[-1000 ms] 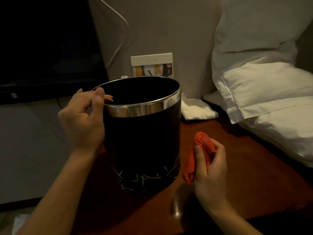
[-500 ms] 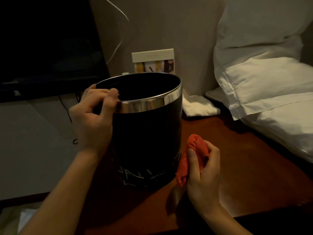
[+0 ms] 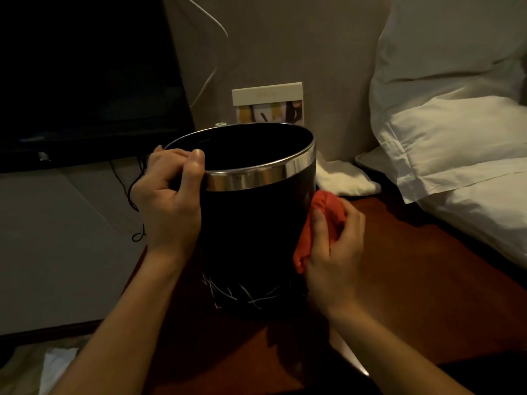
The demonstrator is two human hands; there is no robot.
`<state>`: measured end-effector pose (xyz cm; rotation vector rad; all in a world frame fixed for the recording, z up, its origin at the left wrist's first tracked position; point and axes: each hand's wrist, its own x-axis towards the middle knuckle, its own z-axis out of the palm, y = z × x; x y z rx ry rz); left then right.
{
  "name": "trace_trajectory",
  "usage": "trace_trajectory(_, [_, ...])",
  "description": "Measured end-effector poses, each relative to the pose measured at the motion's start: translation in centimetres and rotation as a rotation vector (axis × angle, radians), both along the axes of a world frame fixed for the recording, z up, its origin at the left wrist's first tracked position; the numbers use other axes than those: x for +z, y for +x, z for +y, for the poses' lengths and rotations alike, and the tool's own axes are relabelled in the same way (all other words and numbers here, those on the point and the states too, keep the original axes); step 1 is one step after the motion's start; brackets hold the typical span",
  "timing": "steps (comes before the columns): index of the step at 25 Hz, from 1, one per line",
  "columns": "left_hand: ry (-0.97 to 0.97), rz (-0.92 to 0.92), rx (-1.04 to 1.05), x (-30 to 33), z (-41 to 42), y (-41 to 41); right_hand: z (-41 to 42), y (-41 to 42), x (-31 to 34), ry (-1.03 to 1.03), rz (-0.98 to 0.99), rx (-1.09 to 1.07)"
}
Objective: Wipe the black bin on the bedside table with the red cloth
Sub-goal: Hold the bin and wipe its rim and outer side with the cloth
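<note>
The black bin (image 3: 251,232) with a shiny metal rim stands upright on the reddish-brown bedside table (image 3: 405,286). White scratch-like marks run across its lower front. My left hand (image 3: 171,201) grips the rim on the bin's left side, fingers curled over the edge. My right hand (image 3: 333,258) holds the bunched red cloth (image 3: 319,223) and presses it against the bin's right side wall, a little below the rim.
White pillows (image 3: 456,143) lie at the right, overhanging the table. A white folded cloth (image 3: 342,178) and a small card (image 3: 268,104) sit behind the bin by the wall. A dark screen (image 3: 85,81) and a black cable (image 3: 137,201) are at the left.
My right hand rose from near the table and brought the red cloth up against the bin's right side. My left hand shifted its hold on the rim.
</note>
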<state>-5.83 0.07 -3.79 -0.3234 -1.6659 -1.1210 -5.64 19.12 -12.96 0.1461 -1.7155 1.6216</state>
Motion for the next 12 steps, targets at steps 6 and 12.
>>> trace_trajectory(6, [-0.010,-0.009,-0.018,-0.2,-0.3,-0.3,-3.8,1.7,2.4,0.261,0.390,-0.130])
trace_trajectory(12, [-0.035,-0.015,-0.056,0.0,-0.8,-0.2,-2.0,2.1,-4.3,0.739,0.519,-0.068])
